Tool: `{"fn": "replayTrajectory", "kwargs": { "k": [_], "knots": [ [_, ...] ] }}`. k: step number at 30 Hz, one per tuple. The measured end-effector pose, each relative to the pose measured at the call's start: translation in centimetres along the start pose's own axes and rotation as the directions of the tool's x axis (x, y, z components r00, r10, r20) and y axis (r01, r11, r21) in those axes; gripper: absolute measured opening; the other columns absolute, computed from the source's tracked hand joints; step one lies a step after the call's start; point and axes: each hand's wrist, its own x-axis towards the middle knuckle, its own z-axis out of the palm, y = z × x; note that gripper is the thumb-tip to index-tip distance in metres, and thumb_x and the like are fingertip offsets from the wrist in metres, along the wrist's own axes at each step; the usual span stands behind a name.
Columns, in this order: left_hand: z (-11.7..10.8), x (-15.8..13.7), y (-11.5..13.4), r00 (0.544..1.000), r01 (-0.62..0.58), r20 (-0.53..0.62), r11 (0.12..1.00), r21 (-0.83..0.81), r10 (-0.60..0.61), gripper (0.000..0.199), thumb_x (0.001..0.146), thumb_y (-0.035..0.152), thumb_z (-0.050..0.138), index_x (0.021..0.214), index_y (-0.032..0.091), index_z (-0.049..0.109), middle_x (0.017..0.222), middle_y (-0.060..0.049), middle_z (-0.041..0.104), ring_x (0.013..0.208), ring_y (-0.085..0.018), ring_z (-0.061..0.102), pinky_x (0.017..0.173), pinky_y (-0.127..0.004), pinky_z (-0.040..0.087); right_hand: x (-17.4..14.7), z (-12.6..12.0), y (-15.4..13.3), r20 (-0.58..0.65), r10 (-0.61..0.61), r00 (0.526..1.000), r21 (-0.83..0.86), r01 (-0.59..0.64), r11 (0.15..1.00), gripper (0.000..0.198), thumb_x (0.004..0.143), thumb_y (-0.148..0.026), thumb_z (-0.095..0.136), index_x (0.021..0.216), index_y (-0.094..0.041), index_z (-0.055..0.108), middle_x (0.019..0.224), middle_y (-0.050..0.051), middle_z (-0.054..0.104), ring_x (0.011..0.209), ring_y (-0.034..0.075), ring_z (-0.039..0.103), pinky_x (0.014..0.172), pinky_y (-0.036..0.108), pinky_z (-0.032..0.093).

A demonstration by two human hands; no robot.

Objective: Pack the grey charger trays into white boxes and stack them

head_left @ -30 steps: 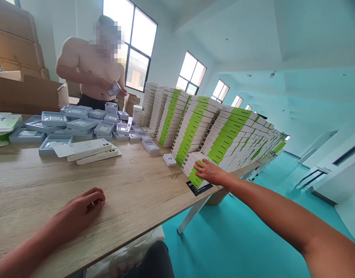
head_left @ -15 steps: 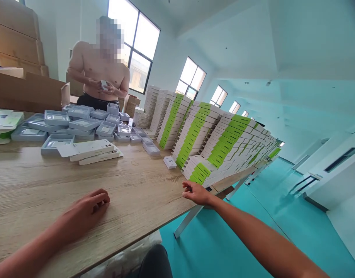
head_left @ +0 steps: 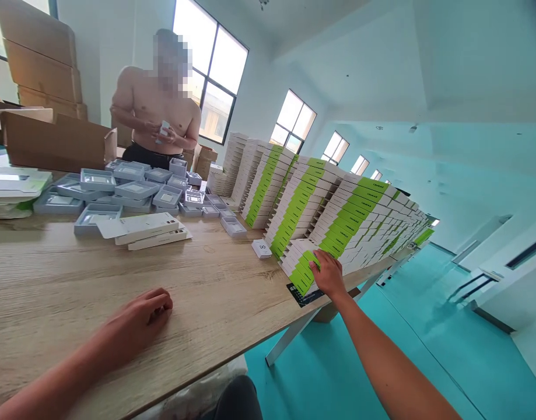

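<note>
My left hand (head_left: 143, 318) rests on the wooden table (head_left: 206, 303) with its fingers curled inward, and nothing shows in it. At the table's right edge my right hand (head_left: 329, 274) lies against a short stack of white-and-green boxes (head_left: 301, 274), thumb and fingers apart on its near face. A dark printed card or mat (head_left: 299, 296) shows under the foot of that stack. Just left of it sits a small white box (head_left: 262, 249) with a black mark on top.
Tall stacks of white-and-green boxes (head_left: 294, 216) line the table's right side. Grey trays (head_left: 136, 189) are heaped at the back left, beside flat white cartons (head_left: 151, 228). Across the table, a person (head_left: 160, 116) holds a small white box. Cardboard boxes (head_left: 58, 140) stand behind.
My right hand has moved up and onto the short stack, which it now touches. The short stack's base sits differently, with the dark card now visible. My left hand stays on the table.
</note>
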Motion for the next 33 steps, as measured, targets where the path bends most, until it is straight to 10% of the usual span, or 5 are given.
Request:
{"fn": "replayTrajectory", "kwargs": {
  "k": [9, 17, 22, 27, 33],
  "knots": [
    [0.0, -0.7, 1.3, 0.998, 0.061, -0.006, 0.998, 0.006, -0.061, 0.018, 0.083, 0.011, 0.048, 0.077, 0.021, 0.063, 0.089, -0.005, 0.068, 0.085, -0.02, 0.062, 0.077, -0.03, 0.046, -0.7, 0.9, -3.3, -0.22, -0.136, 0.966, 0.09, 0.159, 0.983, 0.045, 0.094, -0.048, 0.042, 0.12, -0.017, 0.061, 0.136, 0.022, 0.06, 0.133, 0.042, 0.051, 0.107, 0.062, 0.04],
    [0.4, -1.1, 1.5, 0.99, 0.135, -0.026, 0.986, -0.093, -0.138, 0.015, 0.081, 0.01, 0.054, 0.077, 0.021, 0.063, 0.089, -0.005, 0.066, 0.086, -0.02, 0.06, 0.079, -0.031, 0.044, -6.0, 6.0, -24.1, 0.152, -0.557, 0.816, 0.648, 0.343, 0.68, 0.028, 0.092, -0.033, 0.056, 0.117, -0.026, 0.068, 0.131, 0.01, 0.069, 0.12, 0.029, 0.066, 0.103, 0.048, 0.054],
    [0.7, -0.7, 0.9, 0.96, 0.223, -0.098, 0.931, -0.289, -0.26, 0.011, 0.077, 0.015, 0.057, 0.068, 0.02, 0.059, 0.076, -0.001, 0.062, 0.076, -0.017, 0.057, 0.075, -0.03, 0.043, -2.2, 7.2, -33.2, 0.216, -0.526, 0.822, 0.658, 0.276, 0.701, 0.033, 0.092, -0.024, 0.054, 0.121, -0.017, 0.067, 0.13, 0.012, 0.069, 0.124, 0.023, 0.063, 0.108, 0.035, 0.048],
    [-0.8, 1.5, -3.3, 0.827, 0.35, -0.17, 0.728, -0.589, -0.536, 0.011, 0.079, 0.031, 0.053, 0.078, 0.02, 0.056, 0.061, 0.003, 0.056, 0.051, -0.013, 0.052, 0.048, -0.023, 0.039, 4.2, 9.4, -39.4, 0.189, -0.508, 0.84, 0.623, 0.298, 0.724, 0.052, 0.086, -0.018, 0.059, 0.137, -0.01, 0.057, 0.148, 0.018, 0.055, 0.141, 0.029, 0.047, 0.117, 0.041, 0.037],
    [-2.7, 2.2, -7.2, 0.621, 0.212, -0.307, 0.532, -0.819, -0.721, 0.035, 0.072, 0.04, 0.059, 0.1, 0.018, 0.052, 0.075, 0.002, 0.057, 0.05, -0.009, 0.054, 0.042, -0.019, 0.037, 9.6, 10.8, -45.6, 0.154, -0.617, 0.772, 0.586, 0.431, 0.686, 0.083, 0.071, -0.017, 0.076, 0.148, -0.013, 0.046, 0.158, 0.019, 0.043, 0.148, 0.036, 0.035, 0.119, 0.05, 0.03]
  ]
}}
